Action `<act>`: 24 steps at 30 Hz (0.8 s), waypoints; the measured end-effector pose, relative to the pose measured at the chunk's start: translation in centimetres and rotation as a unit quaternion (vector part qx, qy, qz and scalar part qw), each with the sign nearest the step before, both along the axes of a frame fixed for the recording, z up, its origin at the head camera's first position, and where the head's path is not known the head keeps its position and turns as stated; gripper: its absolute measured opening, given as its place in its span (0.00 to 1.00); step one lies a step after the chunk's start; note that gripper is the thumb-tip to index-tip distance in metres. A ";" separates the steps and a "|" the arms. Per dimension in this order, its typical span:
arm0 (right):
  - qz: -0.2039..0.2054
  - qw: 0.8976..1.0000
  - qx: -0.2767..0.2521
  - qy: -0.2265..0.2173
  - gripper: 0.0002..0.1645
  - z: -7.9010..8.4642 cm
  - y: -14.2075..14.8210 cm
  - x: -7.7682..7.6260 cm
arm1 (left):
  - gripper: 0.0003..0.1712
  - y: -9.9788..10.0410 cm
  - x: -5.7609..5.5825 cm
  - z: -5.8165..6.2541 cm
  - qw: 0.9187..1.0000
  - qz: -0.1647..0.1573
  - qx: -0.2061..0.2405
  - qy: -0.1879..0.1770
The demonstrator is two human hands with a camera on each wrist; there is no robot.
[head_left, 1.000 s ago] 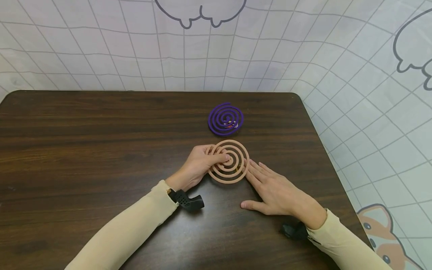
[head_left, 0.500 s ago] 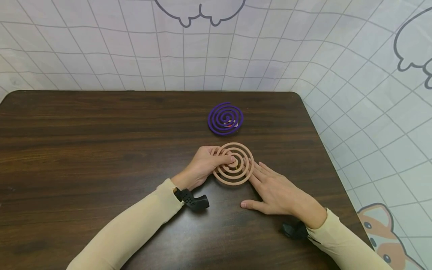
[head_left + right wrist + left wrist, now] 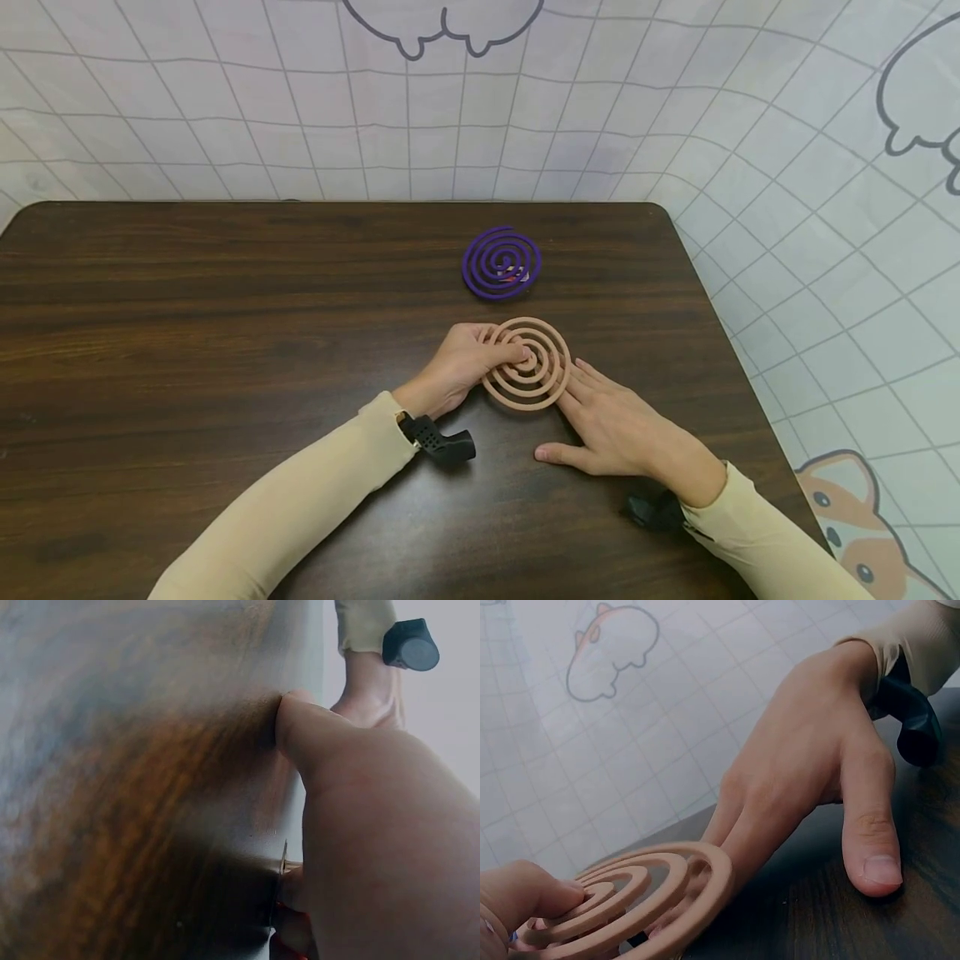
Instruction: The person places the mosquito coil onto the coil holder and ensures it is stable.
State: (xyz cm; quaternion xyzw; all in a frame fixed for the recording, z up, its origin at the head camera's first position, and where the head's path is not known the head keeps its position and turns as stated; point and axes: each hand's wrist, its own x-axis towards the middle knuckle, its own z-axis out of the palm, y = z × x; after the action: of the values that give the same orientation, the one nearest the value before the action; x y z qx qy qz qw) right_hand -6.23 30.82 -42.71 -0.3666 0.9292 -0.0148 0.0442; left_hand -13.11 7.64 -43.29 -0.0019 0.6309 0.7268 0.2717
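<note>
My left hand [image 3: 467,363] pinches a tan mosquito coil [image 3: 532,363], its thumb laid over the top near the centre. In the left wrist view the coil [image 3: 679,877] is tilted, and its outer ring overlaps the fingers of my right hand [image 3: 802,757]. That right hand [image 3: 617,429] lies low at the table with straight fingers and the thumb spread aside. Its fingertips are partly hidden beneath the coil. Something thin-edged with a red part [image 3: 280,943] shows by the fingers in the right wrist view, too unclear to name.
A purple mosquito coil [image 3: 501,263] lies farther back on the dark wooden table [image 3: 225,333], over a small patterned piece [image 3: 514,274]. A white gridded backdrop [image 3: 315,108] stands behind the table and along its right side. Each wrist carries a black camera [image 3: 444,444].
My left hand has carried the tan mosquito coil a little to the right, over more of the right fingers. The right hand and the purple coil have stayed in place.
</note>
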 end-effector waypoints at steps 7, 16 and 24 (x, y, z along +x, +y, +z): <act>0.000 1.000 -0.003 -0.003 0.60 0.0 0.0 0.0 | 0.09 0.3 0.0 0.0 1.000 0.002 -0.021 -0.003; 0.002 1.000 -0.006 -0.002 0.59 0.1 0.1 0.0 | 0.09 0.4 0.1 0.2 0.999 0.000 -0.030 -0.010; 0.004 1.000 -0.010 -0.001 0.59 -0.1 0.1 -0.1 | 0.10 0.4 -0.2 0.1 0.999 -0.008 -0.034 -0.023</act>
State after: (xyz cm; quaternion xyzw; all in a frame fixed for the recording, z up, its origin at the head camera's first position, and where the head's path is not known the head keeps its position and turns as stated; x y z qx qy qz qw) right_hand -6.31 30.92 -42.79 -0.3704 0.9276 -0.0239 0.0418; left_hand -13.36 8.06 -43.18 -0.0229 0.6490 0.7024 0.2914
